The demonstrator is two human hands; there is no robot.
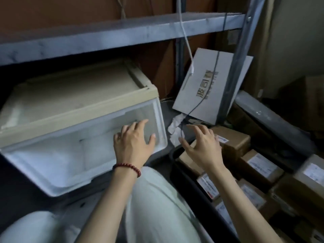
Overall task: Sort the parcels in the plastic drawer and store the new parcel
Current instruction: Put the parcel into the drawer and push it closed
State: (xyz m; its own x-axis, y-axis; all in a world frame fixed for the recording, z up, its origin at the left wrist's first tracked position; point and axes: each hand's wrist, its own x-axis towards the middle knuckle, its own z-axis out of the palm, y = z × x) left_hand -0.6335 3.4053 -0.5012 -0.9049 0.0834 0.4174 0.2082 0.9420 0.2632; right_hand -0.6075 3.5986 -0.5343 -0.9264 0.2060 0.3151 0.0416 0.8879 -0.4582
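Cardboard parcels [259,165] look stiff, light; grip opposite edges. Your left hand [133,142] and right hand [203,148]: fingers spread, empty.

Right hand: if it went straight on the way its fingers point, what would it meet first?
Probably the crumpled white paper just ahead of the right hand, beside a thin black cable; depth unclear.
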